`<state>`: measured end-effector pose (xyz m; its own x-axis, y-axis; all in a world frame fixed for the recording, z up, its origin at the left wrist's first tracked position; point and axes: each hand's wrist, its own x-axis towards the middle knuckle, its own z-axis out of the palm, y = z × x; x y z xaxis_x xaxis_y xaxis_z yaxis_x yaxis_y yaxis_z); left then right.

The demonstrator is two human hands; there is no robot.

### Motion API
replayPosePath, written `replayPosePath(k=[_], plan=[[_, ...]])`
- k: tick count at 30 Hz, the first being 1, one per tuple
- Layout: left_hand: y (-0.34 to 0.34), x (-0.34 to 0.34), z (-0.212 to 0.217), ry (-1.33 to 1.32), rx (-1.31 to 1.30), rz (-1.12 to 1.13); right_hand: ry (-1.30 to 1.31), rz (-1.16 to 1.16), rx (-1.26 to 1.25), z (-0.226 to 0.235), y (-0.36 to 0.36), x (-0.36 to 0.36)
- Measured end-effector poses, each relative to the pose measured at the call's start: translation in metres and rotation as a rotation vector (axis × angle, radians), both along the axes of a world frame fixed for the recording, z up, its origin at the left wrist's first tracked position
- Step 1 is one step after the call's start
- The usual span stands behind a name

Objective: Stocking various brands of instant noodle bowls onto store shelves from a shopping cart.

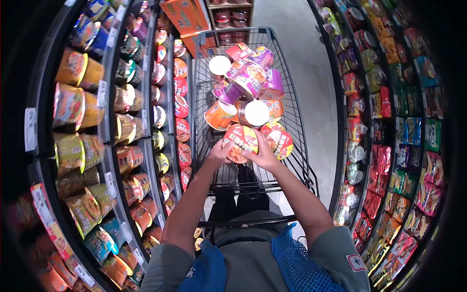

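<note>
Red noodle bowl (241,142), both hands gripping

The noodle bowl (240,143) held between the left hand (220,152) and right hand (263,155) has a glossy printed film lid. The other bowls (248,80) in the cart (204,97) shine the same way, two with matt white plastic lids. The cart is thin grey metal wire. The shelves' edge (108,141) looks like smooth painted metal. The vest (296,263) is blue open mesh cloth.
</note>
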<state>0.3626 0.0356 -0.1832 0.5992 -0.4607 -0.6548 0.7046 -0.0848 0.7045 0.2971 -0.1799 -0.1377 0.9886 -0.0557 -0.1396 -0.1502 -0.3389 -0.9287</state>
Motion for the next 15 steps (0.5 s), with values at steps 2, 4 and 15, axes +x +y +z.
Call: replayPosePath(k=[2,4,15], plan=[[0.011,0.000,0.056,0.003,-0.004,0.002,0.111,0.135,0.240,0.055,0.002,0.004],[0.036,-0.008,0.106,-0.037,0.045,0.046,0.052,0.268,0.204,0.094,0.012,0.010],[0.202,-0.088,0.359,-0.384,-0.279,0.462,-0.326,0.820,-0.050,0.337,0.148,0.077]])
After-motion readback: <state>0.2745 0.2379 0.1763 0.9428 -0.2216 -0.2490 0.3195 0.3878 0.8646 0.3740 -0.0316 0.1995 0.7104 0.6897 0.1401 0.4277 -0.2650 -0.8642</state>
